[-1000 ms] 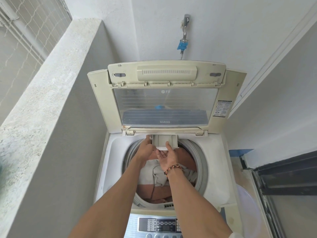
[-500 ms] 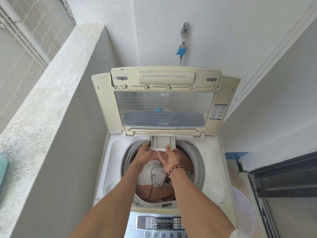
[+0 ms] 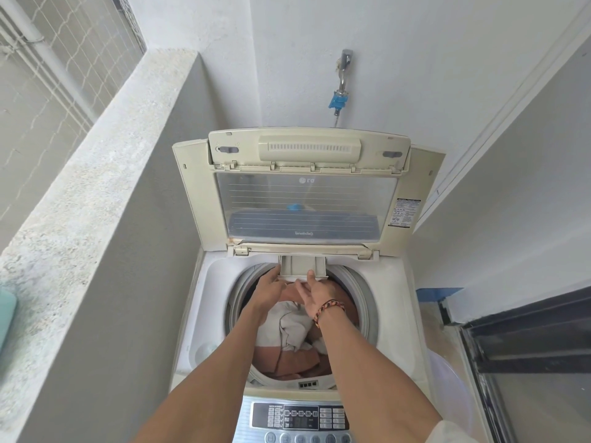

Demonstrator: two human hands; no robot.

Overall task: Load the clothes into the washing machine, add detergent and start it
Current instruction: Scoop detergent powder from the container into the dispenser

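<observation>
You'd got the clothes (image 3: 294, 327) in the drum (image 3: 359, 302) mid-frame, left hand (image 3: 268, 290) gripping the left corner of the detergent drawer (image 3: 302, 266) just above, right hand (image 3: 316, 294) open against its front, so I'd guess detergent (couldn't see any), the lid (image 3: 307, 203) and starting on the bottom control panel (image 3: 299, 418) were left.

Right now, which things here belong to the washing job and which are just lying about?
Job: washing machine, detergent drawer, clothes inside, control panel, left hand and right hand at the drawer.
Lying about: pale basin beside the machine, green object on the ledge, dark door frame.
</observation>
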